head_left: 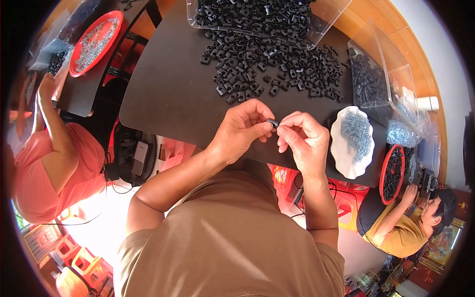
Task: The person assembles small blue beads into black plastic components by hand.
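Both my hands meet over the near edge of the dark table. Between the fingertips of my left hand (247, 127) is a small black plastic piece (272, 122), pinched by thumb and forefinger. My right hand (303, 138) closes its thumb and forefinger at the other end of that piece; whether it holds anything else there is hidden. Beyond my hands lies a loose heap of similar black plastic pieces (277, 64). Right of my right hand stands a white scalloped plate (350, 171) bearing many small shiny metal parts, perhaps springs (356, 133).
A clear plastic bin (321, 34) of black pieces stands at the far side, another clear bin (396, 74) at the right. Red trays (382, 183) hold parts at both sides. One co-worker (59, 158) sits left, another (401, 222) right. Stools (81, 260) stand behind.
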`<action>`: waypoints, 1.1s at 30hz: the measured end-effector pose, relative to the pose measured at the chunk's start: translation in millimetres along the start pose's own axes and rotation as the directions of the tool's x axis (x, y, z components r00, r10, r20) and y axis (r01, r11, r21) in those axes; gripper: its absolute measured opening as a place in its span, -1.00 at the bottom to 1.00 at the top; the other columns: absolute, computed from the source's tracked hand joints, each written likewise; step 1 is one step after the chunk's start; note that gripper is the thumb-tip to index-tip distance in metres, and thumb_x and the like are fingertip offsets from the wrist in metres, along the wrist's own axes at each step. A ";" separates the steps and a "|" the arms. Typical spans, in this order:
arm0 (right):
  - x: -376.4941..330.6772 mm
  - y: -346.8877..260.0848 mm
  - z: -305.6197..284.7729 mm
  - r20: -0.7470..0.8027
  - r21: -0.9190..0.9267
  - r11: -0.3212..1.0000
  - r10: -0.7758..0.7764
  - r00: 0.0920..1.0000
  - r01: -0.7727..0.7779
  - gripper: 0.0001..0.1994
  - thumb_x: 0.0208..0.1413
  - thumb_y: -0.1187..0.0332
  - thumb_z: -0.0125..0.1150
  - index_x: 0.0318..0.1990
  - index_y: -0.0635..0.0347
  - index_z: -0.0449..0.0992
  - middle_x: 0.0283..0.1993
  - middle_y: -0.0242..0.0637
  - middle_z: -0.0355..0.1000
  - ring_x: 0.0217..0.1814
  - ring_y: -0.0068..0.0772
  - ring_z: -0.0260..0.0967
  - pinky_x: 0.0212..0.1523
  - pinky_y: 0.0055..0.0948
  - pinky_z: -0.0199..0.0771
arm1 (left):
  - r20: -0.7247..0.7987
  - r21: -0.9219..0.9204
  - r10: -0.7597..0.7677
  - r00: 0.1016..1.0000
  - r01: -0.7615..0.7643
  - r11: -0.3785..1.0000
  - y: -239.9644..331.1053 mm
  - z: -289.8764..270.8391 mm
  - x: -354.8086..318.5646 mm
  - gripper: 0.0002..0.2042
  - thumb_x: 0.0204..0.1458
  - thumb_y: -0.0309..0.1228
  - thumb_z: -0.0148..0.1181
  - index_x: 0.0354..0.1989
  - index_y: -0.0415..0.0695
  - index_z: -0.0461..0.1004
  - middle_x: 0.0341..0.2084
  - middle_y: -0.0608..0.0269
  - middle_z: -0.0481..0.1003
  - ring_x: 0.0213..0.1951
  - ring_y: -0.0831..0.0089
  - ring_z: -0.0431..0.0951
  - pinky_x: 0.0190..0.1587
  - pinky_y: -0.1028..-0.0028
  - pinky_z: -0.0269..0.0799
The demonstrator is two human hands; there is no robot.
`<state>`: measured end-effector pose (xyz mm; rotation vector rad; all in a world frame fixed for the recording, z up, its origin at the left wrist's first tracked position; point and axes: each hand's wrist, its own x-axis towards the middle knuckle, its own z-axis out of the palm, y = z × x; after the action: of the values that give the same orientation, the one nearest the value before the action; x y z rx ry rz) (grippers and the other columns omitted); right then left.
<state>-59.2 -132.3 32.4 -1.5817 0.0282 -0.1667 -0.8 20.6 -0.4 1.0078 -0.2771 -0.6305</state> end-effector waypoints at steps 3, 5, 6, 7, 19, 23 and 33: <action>5.2 0.1 2.4 0.011 0.085 0.994 0.065 0.998 -0.066 -0.92 0.02 0.57 0.20 -0.44 0.33 0.42 -0.52 -0.36 0.38 -0.59 -0.70 0.31 -0.65 -0.72 0.33 | 0.016 -0.009 0.004 1.000 -0.004 1.000 2.6 -4.5 -1.1 -0.94 0.04 -0.61 0.10 -0.33 -0.21 0.39 -0.46 0.32 0.44 -0.43 0.61 0.43 -0.38 0.60 0.38; 11.8 1.2 1.1 0.039 0.095 0.988 0.122 0.992 -0.125 -0.90 0.01 0.54 0.23 -0.46 0.32 0.41 -0.55 -0.37 0.38 -0.61 -0.71 0.30 -0.67 -0.72 0.30 | 0.041 -0.013 -0.013 0.999 0.014 1.000 4.0 -8.6 0.5 -0.95 0.03 -0.61 0.11 -0.34 -0.21 0.40 -0.46 0.31 0.45 -0.43 0.61 0.43 -0.38 0.60 0.39; 15.3 1.7 0.9 0.063 0.106 0.978 0.176 0.982 -0.182 -0.87 -0.01 0.52 0.25 -0.48 0.30 0.41 -0.57 -0.38 0.38 -0.64 -0.72 0.28 -0.69 -0.72 0.28 | 0.039 -0.017 -0.012 0.999 0.013 1.000 3.9 -10.1 0.8 -0.95 0.03 -0.61 0.11 -0.34 -0.21 0.40 -0.46 0.31 0.45 -0.43 0.61 0.43 -0.38 0.60 0.39; 18.3 1.6 2.1 0.067 0.103 0.978 0.177 0.982 -0.184 -0.87 -0.01 0.52 0.25 -0.48 0.30 0.41 -0.57 -0.38 0.38 -0.64 -0.72 0.28 -0.69 -0.72 0.28 | 0.038 -0.043 -0.018 0.999 0.019 0.999 3.1 -11.7 1.2 -0.95 0.04 -0.60 0.10 -0.33 -0.21 0.40 -0.46 0.31 0.45 -0.43 0.61 0.43 -0.38 0.60 0.39; 92.4 15.7 2.5 0.344 -0.820 0.288 -0.443 0.828 0.494 -0.80 -0.31 0.50 0.33 -0.41 0.16 0.53 -0.39 -0.38 0.42 -0.32 -0.28 0.31 -0.27 -0.36 0.35 | 0.105 -0.425 0.008 0.994 0.037 0.904 0.6 -29.2 6.7 -0.89 0.07 -0.49 0.12 -0.25 -0.17 0.37 -0.40 0.25 0.46 -0.41 0.56 0.44 -0.37 0.60 0.34; 103.4 35.3 -1.3 0.333 -0.853 0.242 -0.430 0.840 0.462 -0.86 -0.24 0.52 0.27 -0.42 0.16 0.53 -0.41 -0.35 0.41 -0.34 -0.27 0.31 -0.29 -0.32 0.31 | 0.092 -0.444 0.015 0.996 0.027 0.896 2.4 -27.7 6.7 -0.90 0.09 -0.49 0.09 -0.23 -0.17 0.39 -0.43 0.27 0.48 -0.43 0.58 0.44 -0.37 0.60 0.35; 41.8 4.7 -6.3 0.206 0.115 0.993 -0.042 0.978 0.018 -0.92 0.07 0.54 0.12 -0.31 0.40 0.44 -0.44 -0.28 0.33 -0.61 -0.60 0.26 -0.64 -0.65 0.31 | 0.066 -0.383 0.012 0.998 0.014 0.923 1.2 -23.1 2.1 -0.91 0.10 -0.47 0.09 -0.24 -0.16 0.39 -0.46 0.29 0.47 -0.46 0.59 0.43 -0.40 0.61 0.33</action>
<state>-18.3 -143.8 31.4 -1.4803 -0.1659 -0.0252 12.7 36.0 -11.5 0.6097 -0.2006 -0.6890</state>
